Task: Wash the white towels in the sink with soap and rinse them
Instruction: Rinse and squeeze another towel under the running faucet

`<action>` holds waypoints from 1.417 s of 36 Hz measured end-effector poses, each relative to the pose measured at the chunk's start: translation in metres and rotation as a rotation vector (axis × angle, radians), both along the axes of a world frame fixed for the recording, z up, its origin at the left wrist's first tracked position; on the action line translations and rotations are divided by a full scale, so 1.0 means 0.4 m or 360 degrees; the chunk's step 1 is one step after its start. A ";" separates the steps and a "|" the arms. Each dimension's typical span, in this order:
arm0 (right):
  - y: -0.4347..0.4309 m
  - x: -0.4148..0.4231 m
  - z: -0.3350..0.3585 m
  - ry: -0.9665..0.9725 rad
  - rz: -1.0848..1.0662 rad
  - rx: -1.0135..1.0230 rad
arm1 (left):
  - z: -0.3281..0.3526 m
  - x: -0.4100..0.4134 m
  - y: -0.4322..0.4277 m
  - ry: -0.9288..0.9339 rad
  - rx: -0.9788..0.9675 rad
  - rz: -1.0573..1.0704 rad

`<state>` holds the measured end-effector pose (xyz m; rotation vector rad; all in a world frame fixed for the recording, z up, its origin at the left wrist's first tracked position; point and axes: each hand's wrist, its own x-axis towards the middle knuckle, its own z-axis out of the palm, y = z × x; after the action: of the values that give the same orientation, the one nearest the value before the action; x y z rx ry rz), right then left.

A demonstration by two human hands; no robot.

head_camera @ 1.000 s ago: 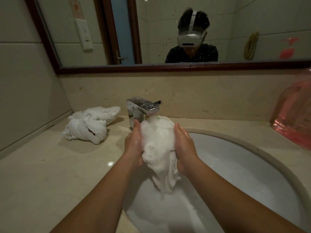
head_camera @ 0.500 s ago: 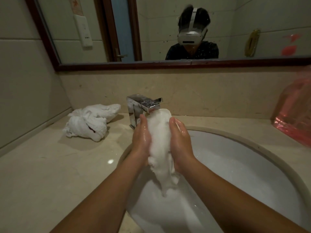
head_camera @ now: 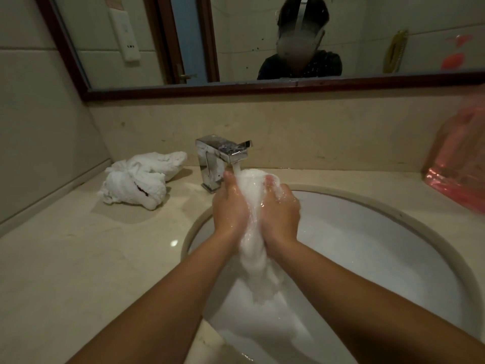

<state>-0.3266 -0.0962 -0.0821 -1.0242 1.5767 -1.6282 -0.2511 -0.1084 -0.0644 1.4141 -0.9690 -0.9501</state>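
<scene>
Rinsing looks like the step in hand: the left hand [head_camera: 230, 206] and the right hand [head_camera: 281, 210] are pressed together around a bunched white towel [head_camera: 252, 227], clamping it between the palms directly under the faucet [head_camera: 223, 156], whose stream lands on the top of the bundle. The towel's lower end hangs down into the sink [head_camera: 393, 232], near the rim closest to the faucet. The cloth is frothy and water sheets over both hands, so I judge the soaping of this piece done and the flushing-out under way, with suds left to clear.

A second towel [head_camera: 141, 177] lies crumpled on the counter [head_camera: 78, 258] toward its back left corner, well apart from the sink; whether it is already washed or waiting its turn cannot be told. A pink plastic bag [head_camera: 459, 166] sits at the counter's right edge.

No brand, label or readable writing shows anywhere; the wall plate reflected in the mirror [head_camera: 236, 86] carries marks too small to read.
</scene>
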 end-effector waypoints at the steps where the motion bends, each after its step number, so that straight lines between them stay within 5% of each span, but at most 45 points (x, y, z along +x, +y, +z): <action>1: 0.001 0.000 0.003 0.0040 -0.0006 0.0014 | -0.002 0.001 -0.001 0.0020 0.0016 0.0003; 9: -0.003 -0.003 0.000 0.0077 0.0119 0.0056 | -0.013 0.012 -0.008 0.0016 0.0103 0.0038; 21: -0.033 -0.043 -0.024 -0.0290 0.0710 0.0277 | -0.008 0.083 -0.053 0.0569 0.0266 0.0026; 28: -0.045 -0.059 -0.020 -0.0186 0.0495 0.0060 | -0.035 0.071 -0.071 0.0451 0.0066 -0.0304; 37: -0.040 -0.050 -0.014 -0.0160 0.0462 -0.0121 | -0.052 0.066 -0.086 0.0373 -0.0105 -0.0268; 43: -0.044 -0.051 -0.019 0.0170 0.0314 -0.0166 | -0.045 0.084 -0.098 0.0525 0.0037 -0.0072; 51: -0.051 -0.066 -0.027 0.0101 0.0160 -0.0183 | -0.068 0.103 -0.099 0.0641 0.0074 -0.0214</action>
<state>-0.3532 -0.1168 -0.0927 -1.2064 1.4613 -1.6476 -0.2100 -0.1480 -0.0915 1.1440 -0.7474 -1.3052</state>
